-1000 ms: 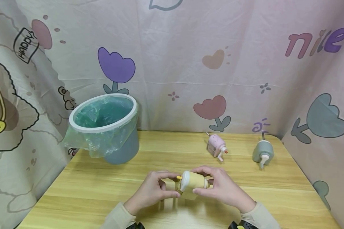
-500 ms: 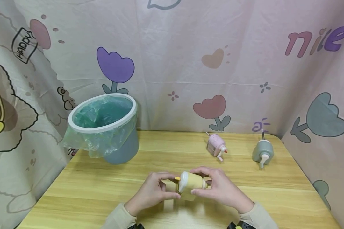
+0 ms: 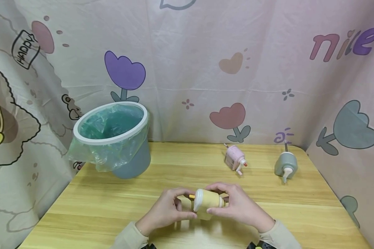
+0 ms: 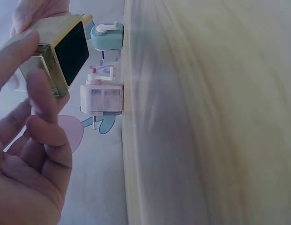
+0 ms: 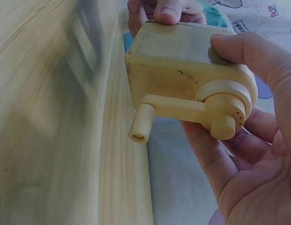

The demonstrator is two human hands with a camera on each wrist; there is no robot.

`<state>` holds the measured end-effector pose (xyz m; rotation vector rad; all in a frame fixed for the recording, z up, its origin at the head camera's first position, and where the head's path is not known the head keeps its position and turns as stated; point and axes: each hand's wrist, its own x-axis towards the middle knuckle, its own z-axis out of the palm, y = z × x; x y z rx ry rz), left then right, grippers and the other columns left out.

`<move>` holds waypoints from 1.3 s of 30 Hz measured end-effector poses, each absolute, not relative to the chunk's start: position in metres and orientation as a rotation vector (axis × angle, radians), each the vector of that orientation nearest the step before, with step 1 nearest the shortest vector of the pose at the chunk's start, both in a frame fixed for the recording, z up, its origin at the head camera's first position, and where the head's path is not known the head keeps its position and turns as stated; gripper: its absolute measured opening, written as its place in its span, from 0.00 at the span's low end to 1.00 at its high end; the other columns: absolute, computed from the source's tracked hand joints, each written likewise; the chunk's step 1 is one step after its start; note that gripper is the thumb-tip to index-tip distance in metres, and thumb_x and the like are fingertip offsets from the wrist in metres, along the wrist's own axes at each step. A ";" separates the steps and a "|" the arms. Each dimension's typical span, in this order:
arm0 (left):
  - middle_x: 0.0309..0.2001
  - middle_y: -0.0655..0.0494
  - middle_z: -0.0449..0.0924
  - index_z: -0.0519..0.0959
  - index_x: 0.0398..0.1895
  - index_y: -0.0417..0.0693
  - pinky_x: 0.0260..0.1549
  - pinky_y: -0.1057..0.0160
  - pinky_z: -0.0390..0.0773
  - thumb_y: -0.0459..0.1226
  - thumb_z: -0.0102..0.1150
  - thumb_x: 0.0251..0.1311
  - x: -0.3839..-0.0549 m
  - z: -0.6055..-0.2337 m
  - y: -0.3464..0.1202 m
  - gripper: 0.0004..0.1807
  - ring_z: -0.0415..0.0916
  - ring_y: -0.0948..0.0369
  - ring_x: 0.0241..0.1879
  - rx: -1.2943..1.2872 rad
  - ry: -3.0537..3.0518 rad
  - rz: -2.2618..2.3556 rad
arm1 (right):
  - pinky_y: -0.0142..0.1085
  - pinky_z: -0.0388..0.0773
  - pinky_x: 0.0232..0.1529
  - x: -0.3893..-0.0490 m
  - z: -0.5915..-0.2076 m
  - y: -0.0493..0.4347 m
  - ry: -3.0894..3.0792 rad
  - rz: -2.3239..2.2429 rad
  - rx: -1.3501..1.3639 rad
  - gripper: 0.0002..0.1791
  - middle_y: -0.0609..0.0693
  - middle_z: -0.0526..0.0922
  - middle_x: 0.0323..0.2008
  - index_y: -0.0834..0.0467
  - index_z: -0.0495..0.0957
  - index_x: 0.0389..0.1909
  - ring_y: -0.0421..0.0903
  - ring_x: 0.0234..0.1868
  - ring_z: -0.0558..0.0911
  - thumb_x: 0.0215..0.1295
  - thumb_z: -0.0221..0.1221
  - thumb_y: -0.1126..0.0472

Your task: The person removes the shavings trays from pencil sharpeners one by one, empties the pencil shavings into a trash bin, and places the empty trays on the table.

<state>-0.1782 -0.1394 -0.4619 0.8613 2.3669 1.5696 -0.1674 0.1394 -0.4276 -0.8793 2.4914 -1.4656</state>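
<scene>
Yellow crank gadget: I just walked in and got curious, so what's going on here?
A person holds the yellow crank gadget, which looks like a pencil sharpener, above the wooden table. The right hand grips its body near the crank, and the left hand pinches the opposite end. A pink gadget and a gray gadget stand farther back on the right, a bin on the left.
</scene>
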 end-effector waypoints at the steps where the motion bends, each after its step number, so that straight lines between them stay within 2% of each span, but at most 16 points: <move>1: 0.51 0.57 0.88 0.85 0.59 0.61 0.13 0.77 0.68 0.43 0.85 0.53 -0.178 -0.462 -0.139 0.29 0.66 0.77 0.14 0.866 2.366 1.564 | 0.32 0.89 0.50 -0.167 -0.428 0.140 2.495 -1.460 -0.883 0.27 0.51 0.89 0.52 0.56 0.83 0.60 0.37 0.50 0.85 0.64 0.77 0.51; 9: 0.56 0.56 0.87 0.83 0.62 0.60 0.18 0.70 0.78 0.44 0.84 0.55 -0.178 -0.467 -0.137 0.30 0.74 0.75 0.20 0.883 2.389 1.469 | 0.34 0.89 0.50 -0.168 -0.433 0.141 2.549 -1.397 -0.911 0.27 0.48 0.89 0.51 0.56 0.83 0.59 0.36 0.49 0.85 0.62 0.78 0.51; 16: 0.61 0.50 0.85 0.80 0.66 0.57 0.23 0.66 0.85 0.38 0.82 0.58 -0.180 -0.468 -0.139 0.32 0.81 0.71 0.24 0.903 2.350 1.434 | 0.33 0.89 0.49 -0.169 -0.436 0.144 2.571 -1.361 -0.923 0.27 0.47 0.89 0.50 0.55 0.83 0.58 0.36 0.49 0.85 0.61 0.78 0.52; 25: 0.56 0.47 0.86 0.78 0.68 0.45 0.27 0.66 0.86 0.34 0.77 0.63 -0.184 -0.465 -0.144 0.30 0.81 0.71 0.26 0.913 2.349 1.432 | 0.32 0.89 0.49 -0.168 -0.442 0.149 2.595 -1.329 -0.899 0.26 0.45 0.89 0.47 0.55 0.83 0.56 0.35 0.48 0.84 0.58 0.79 0.53; 28: 0.55 0.44 0.87 0.79 0.68 0.45 0.27 0.67 0.86 0.35 0.77 0.63 -0.184 -0.464 -0.145 0.30 0.81 0.71 0.27 0.906 2.355 1.429 | 0.32 0.89 0.49 -0.169 -0.443 0.150 2.603 -1.318 -0.895 0.26 0.44 0.88 0.47 0.54 0.83 0.55 0.34 0.48 0.84 0.58 0.79 0.53; 39: 0.53 0.45 0.88 0.80 0.67 0.46 0.30 0.68 0.85 0.34 0.76 0.64 -0.184 -0.461 -0.146 0.28 0.80 0.72 0.27 0.906 2.372 1.417 | 0.34 0.88 0.52 -0.171 -0.446 0.154 2.665 -1.242 -0.889 0.26 0.42 0.89 0.47 0.52 0.83 0.55 0.35 0.48 0.85 0.57 0.80 0.52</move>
